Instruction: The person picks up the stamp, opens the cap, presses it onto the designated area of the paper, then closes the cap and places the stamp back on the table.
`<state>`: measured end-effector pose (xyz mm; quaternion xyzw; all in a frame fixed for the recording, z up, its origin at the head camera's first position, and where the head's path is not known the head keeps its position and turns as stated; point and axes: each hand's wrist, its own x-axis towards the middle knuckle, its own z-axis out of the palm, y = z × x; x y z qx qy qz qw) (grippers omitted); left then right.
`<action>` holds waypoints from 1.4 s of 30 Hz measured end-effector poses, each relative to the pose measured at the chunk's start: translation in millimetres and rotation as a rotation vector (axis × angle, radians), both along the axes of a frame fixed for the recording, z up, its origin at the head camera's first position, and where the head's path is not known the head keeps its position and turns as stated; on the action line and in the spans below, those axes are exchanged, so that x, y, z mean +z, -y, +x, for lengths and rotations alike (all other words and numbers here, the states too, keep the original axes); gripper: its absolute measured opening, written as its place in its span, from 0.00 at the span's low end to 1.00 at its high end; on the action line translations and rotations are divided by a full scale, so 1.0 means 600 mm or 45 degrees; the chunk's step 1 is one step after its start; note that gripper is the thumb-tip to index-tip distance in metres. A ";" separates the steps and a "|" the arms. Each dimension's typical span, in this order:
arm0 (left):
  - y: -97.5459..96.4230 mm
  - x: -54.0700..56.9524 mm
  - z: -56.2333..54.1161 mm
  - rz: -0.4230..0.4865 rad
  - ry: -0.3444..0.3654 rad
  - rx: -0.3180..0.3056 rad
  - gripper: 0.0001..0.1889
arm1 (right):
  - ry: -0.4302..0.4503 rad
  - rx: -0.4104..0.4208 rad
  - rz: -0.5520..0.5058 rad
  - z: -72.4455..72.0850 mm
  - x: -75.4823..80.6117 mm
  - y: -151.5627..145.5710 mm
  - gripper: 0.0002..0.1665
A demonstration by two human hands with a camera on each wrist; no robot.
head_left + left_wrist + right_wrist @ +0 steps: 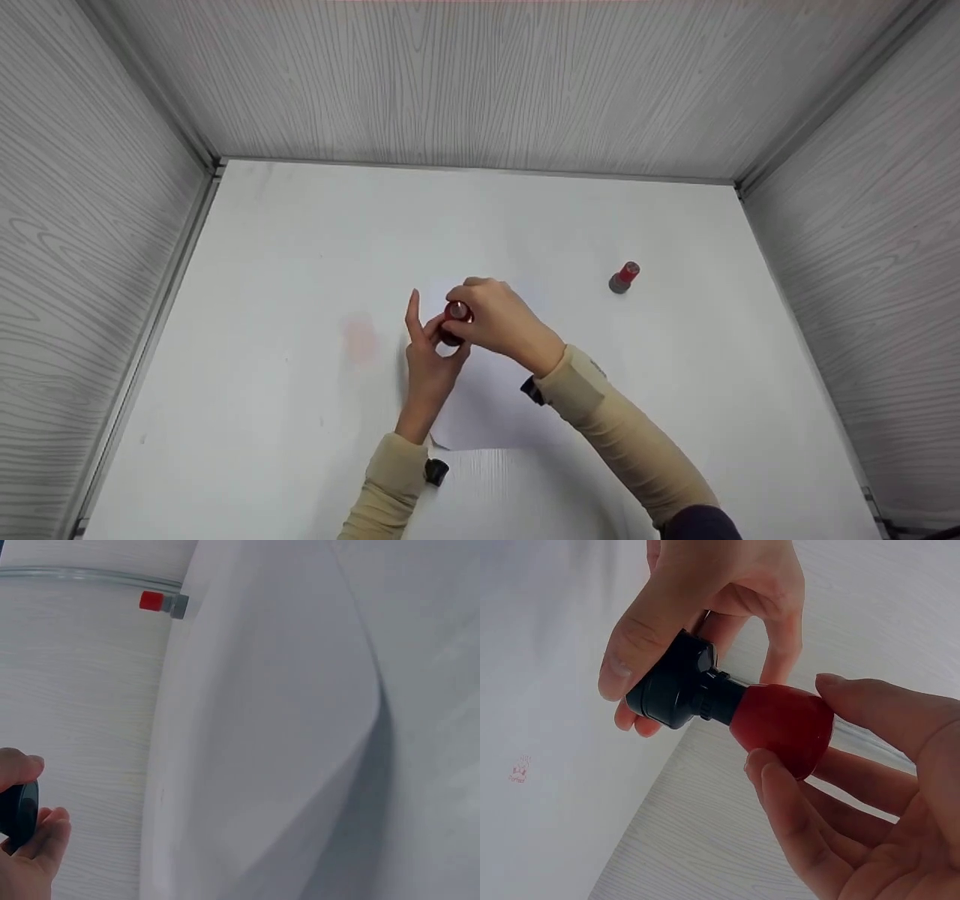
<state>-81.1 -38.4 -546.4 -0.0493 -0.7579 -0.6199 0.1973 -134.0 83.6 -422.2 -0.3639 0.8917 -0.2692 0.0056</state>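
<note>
Both hands hold one stamp with a rounded red handle and a black base, raised above the paper. My right hand pinches the red handle between thumb and fingers. Around the black base curl the thumb and fingers of my left hand, its index finger pointing up in the head view. In the left wrist view, part of the left hand shows at the lower left edge beside the black base. White paper lies beneath the hands, with a small red print on it.
A second stamp, red on top and grey below, stands to the right on the white table. A faint pink smudge marks the tabletop left of the hands. Grey wood-grain panels enclose the back and sides.
</note>
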 end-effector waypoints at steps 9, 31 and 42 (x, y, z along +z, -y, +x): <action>0.017 -0.014 -0.012 -0.016 0.034 0.030 0.47 | 0.015 -0.011 -0.013 -0.002 0.003 0.008 0.21; 0.154 -0.058 -0.099 0.146 0.259 0.267 0.46 | -0.047 -0.512 -0.101 -0.067 -0.037 -0.239 0.20; 0.185 -0.087 -0.167 -0.111 0.368 0.384 0.43 | -0.196 -0.910 -0.234 -0.104 -0.100 -0.379 0.23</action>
